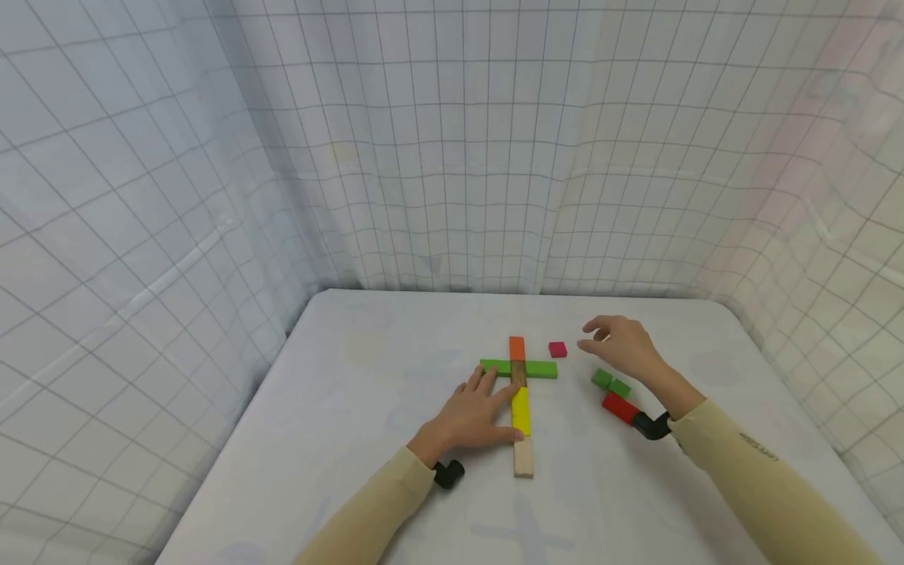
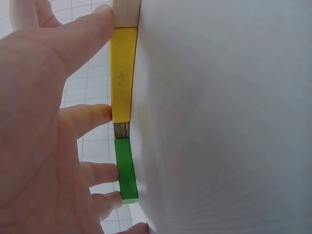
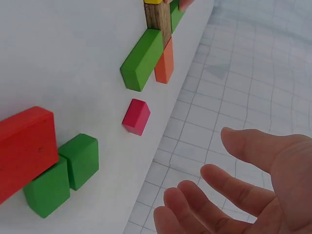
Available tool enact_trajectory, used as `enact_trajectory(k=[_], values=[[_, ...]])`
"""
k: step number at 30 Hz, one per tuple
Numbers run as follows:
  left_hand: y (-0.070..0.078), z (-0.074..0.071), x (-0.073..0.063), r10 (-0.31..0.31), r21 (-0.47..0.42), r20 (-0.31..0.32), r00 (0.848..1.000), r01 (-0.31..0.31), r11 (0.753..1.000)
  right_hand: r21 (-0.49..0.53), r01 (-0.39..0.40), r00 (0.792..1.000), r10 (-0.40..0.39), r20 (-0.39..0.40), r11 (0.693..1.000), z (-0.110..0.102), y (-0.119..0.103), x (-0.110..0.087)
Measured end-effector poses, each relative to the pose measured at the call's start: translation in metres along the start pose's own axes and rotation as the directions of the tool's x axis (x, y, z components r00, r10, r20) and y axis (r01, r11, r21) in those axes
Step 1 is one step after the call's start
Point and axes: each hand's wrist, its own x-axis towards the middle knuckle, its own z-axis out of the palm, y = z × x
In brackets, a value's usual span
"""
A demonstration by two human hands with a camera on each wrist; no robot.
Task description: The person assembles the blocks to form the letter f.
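Note:
Several wooden blocks form a cross: an orange block [image 1: 517,348], a dark brown block [image 1: 519,374], a yellow block [image 1: 520,413] and a pale block [image 1: 523,459] in a line, with a green block [image 1: 542,369] on the right and another green block [image 2: 126,170] on the left. Spread fingers of my left hand [image 1: 466,416] rest on the cross; its thumb touches the pale block, other fingertips the yellow and left green blocks. My right hand [image 1: 625,345] hovers with loosely bent fingers and nothing in them, right of a small pink block [image 3: 136,117].
Near the right wrist lie two small green blocks [image 1: 610,383] and a red block [image 1: 619,407]. The white table [image 1: 367,377] is bordered by white gridded curtains [image 1: 424,157] at the back and sides. Black wrist mounts [image 1: 653,425] sit under both sleeves.

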Motion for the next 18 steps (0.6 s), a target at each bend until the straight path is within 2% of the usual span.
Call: enact_trajectory(k=[9, 18], values=[[0.000, 0.002, -0.001, 0.008, -0.014, -0.012, 1.000, -0.008, 1.000, -0.001, -0.041, 0.999, 0.041, 0.007, 0.999, -0.013, 0.028, -0.030], [0.000, 0.000, -0.001, 0.003, -0.005, -0.006, 1.000, -0.004, 1.000, 0.023, -0.046, 0.998, 0.045, 0.042, 0.999, -0.014, 0.050, -0.054]])
